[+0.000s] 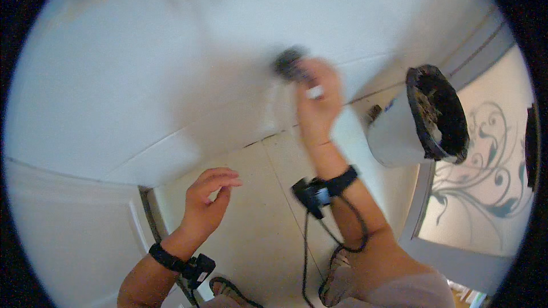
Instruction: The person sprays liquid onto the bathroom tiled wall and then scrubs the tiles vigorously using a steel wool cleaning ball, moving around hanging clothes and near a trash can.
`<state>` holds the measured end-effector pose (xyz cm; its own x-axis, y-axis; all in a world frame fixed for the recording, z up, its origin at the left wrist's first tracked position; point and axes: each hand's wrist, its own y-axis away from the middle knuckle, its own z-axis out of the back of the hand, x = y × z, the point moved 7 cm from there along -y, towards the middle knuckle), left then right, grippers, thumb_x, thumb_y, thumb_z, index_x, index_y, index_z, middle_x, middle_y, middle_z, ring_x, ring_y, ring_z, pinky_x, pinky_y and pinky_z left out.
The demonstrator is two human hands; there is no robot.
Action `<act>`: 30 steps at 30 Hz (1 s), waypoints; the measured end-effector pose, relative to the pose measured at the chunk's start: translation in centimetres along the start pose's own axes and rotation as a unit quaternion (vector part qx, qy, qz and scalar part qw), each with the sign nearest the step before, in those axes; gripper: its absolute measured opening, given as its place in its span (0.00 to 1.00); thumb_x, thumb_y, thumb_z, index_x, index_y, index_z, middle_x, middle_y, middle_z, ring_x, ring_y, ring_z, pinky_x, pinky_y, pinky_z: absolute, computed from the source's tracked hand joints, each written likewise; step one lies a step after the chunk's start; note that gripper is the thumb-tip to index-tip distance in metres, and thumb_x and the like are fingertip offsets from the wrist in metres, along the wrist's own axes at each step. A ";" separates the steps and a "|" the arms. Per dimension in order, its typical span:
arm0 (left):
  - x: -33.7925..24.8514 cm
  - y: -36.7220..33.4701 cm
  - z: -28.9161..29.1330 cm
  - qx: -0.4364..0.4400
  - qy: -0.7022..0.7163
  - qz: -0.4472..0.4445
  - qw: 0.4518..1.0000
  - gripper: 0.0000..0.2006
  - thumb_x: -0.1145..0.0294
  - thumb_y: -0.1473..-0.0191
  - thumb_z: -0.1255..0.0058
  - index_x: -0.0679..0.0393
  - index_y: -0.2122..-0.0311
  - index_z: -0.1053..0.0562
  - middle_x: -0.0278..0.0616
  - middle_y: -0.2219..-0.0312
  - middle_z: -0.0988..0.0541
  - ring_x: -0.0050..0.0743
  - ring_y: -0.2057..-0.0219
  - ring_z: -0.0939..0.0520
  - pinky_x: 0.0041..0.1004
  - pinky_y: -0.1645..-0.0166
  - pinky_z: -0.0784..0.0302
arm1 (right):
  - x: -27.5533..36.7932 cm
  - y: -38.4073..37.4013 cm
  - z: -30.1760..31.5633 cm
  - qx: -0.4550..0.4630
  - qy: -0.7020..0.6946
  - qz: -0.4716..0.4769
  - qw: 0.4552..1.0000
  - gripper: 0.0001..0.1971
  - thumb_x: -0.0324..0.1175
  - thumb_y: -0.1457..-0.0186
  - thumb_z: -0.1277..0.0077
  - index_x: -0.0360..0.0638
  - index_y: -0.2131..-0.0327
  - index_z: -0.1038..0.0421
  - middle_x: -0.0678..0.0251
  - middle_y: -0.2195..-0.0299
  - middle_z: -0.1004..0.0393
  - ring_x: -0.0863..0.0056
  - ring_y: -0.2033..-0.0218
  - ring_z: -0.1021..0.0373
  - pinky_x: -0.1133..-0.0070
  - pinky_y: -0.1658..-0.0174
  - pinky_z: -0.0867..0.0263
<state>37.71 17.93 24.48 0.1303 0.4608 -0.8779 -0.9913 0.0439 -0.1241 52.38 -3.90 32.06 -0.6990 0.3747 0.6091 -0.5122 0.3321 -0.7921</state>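
Note:
My right hand (321, 94) reaches out to the white tiled wall (228, 28). Its fingers are closed on a dark, roundish thing (289, 64), which is held at the wall's surface. Motion blurs both, so the kind of thing cannot be made out. A small white patch shows between the thumb and fingers. Lower and to the left, my left hand (208, 198) hangs over the floor with nothing in it. Its fingers are loosely bent, and a gap shows between them and the thumb.
A white bin (391, 131) with a black liner stands at the right by the wall, rubbish inside. Beyond it is a door with a scroll-patterned pane (476, 194). A white panelled door (74, 228) is at the left. Black cables (306, 251) hang from my right wrist strap.

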 end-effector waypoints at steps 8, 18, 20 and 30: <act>1.0 1.6 2.3 -0.032 0.004 -0.009 0.999 0.13 0.87 0.53 0.55 0.56 0.67 0.24 0.40 0.63 0.24 0.32 0.60 0.23 0.27 0.55 0.29 | 0.9 9.6 -8.4 0.223 0.157 0.163 0.948 0.12 0.25 0.55 0.50 0.52 0.65 0.25 0.64 0.68 0.28 0.65 0.66 0.29 0.72 0.65 0.31; 1.1 4.6 5.5 -0.036 -0.035 -0.017 0.999 0.14 0.88 0.55 0.53 0.54 0.68 0.24 0.41 0.64 0.23 0.36 0.59 0.23 0.29 0.55 0.28 | 8.1 0.2 -5.5 0.043 0.031 0.141 0.989 0.11 0.21 0.62 0.46 0.43 0.70 0.27 0.64 0.74 0.29 0.67 0.71 0.33 0.76 0.68 0.36; 1.3 4.4 6.0 -0.047 -0.026 -0.013 0.998 0.14 0.88 0.55 0.53 0.54 0.68 0.24 0.41 0.64 0.23 0.36 0.59 0.23 0.29 0.55 0.28 | 6.0 0.8 -6.8 0.008 -0.004 0.044 0.999 0.09 0.23 0.61 0.44 0.41 0.70 0.28 0.63 0.74 0.30 0.67 0.71 0.33 0.77 0.67 0.35; 2.9 6.1 6.6 -0.046 -0.046 -0.018 0.998 0.13 0.88 0.54 0.54 0.55 0.68 0.24 0.42 0.64 0.23 0.36 0.59 0.23 0.29 0.55 0.28 | -8.8 11.2 -2.7 -0.066 0.030 -0.296 0.953 0.07 0.23 0.58 0.44 0.37 0.72 0.31 0.66 0.74 0.28 0.76 0.73 0.33 0.80 0.67 0.35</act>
<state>31.92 25.35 24.26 0.1589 0.5397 -0.8267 -0.9797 -0.0177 -0.1999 54.19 -1.12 17.97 -0.2760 0.1354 0.9516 -0.7379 0.6045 -0.3001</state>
